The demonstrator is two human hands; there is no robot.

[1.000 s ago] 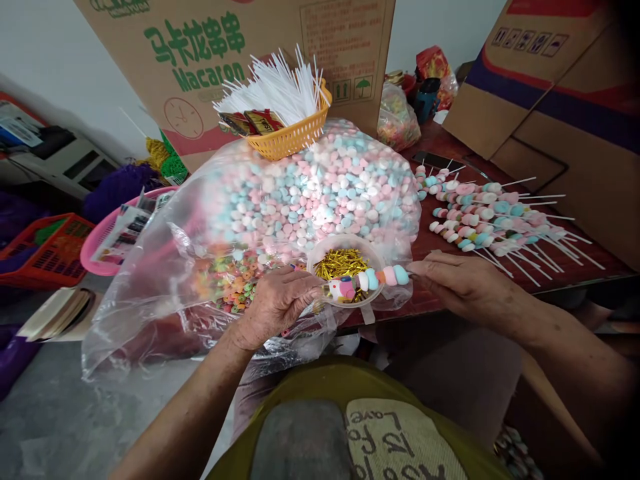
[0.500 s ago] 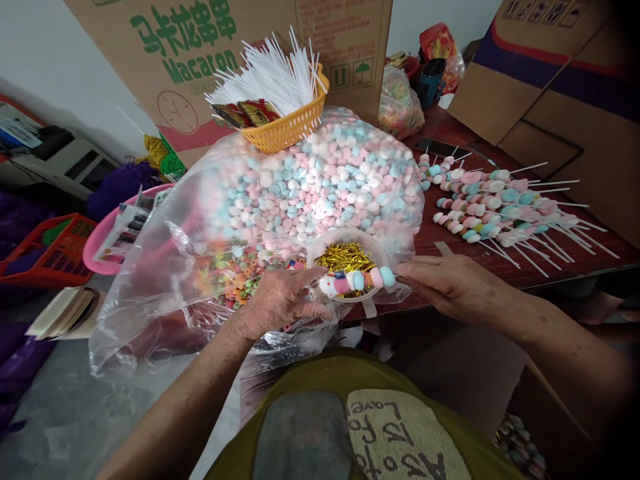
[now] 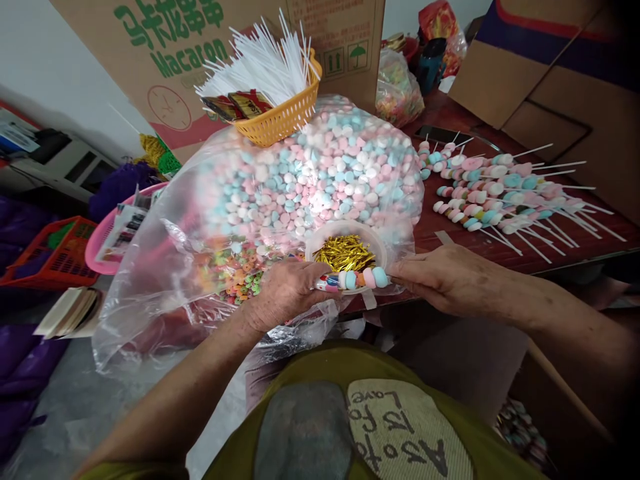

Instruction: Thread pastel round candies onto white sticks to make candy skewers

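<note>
A marshmallow skewer (image 3: 369, 277), with pink, blue and orange pieces and a printed wrapped piece at its left end, lies level between my hands. My left hand (image 3: 290, 288) is closed, fingers and thumb pinching that left end. My right hand (image 3: 447, 277) is closed at the right end, beside the blue marshmallow; the stick there is hidden by my fingers. Just behind the skewer is a round white tub (image 3: 383, 245) of gold twist ties (image 3: 345, 253). A large clear bag of pink, blue and white marshmallows (image 3: 310, 173) spreads beyond, with ring-shaped candies (image 3: 243, 270) near my left hand.
A yellow basket (image 3: 280, 121) of white sticks (image 3: 270, 63) rests on the bag, before a cardboard box (image 3: 345, 27). Finished-looking skewers (image 3: 505, 190) are piled on the red table (image 3: 425, 247) at right. A pink basin (image 3: 95, 250) and orange basket (image 3: 70, 250) stand at left.
My left fingers have closed over the skewer's left end, covering more of the wrapped piece. My right hand still holds the other end. The view has shifted slightly.
</note>
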